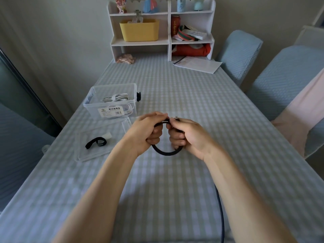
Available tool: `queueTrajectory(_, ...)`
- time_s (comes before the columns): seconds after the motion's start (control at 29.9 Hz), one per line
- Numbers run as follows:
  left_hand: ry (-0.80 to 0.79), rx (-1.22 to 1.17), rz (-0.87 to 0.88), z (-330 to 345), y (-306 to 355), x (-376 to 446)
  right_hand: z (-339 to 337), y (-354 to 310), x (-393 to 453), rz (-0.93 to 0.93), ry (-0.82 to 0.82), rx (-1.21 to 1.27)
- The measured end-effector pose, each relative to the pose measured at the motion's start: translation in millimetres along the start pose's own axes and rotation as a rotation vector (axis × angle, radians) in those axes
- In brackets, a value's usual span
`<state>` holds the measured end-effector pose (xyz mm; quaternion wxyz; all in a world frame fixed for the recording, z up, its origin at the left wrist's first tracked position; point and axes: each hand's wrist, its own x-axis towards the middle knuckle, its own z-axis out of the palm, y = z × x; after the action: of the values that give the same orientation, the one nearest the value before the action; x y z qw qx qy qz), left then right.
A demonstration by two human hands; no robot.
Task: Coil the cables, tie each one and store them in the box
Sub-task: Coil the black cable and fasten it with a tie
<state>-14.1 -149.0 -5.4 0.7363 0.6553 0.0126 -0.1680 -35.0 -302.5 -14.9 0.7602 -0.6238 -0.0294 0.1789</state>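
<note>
Above the checked worktop (175,88) we see both hands curled around a black cable (164,152) bent into a loop: the left hand (147,132) grips the loop's left side, the right hand (187,135) grips its right side, with a metal connector tip (176,117) showing just above the right fingers. The cable's loose length (221,213) trails down past the right forearm. Left of the hands, a black strap tie (96,142) lies on a clear lid (98,137). Beyond it stands the clear storage box (112,100), holding coiled white cables (116,98). A white shelf unit (162,28) and a paper sheet (198,64) sit at the far end
</note>
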Motion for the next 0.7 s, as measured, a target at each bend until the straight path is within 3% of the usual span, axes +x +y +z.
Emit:
queueTrajectory(0.23,0.049,-0.096,0.020,-11,1,1,-5,-1,4,0.061,-0.059,0.252)
queueTrajectory(0.37,0.025,-0.045,0.010,-7,0,-1,-8,1,2,0.040,-0.081,0.140)
queueTrajectory(0.57,-0.039,0.109,0.042,0,-3,-5,-6,4,-1,-0.031,0.018,-0.059)
queueTrajectory(0.7,-0.025,0.123,0.048,5,-6,-5,-3,2,1,0.051,0.015,0.105)
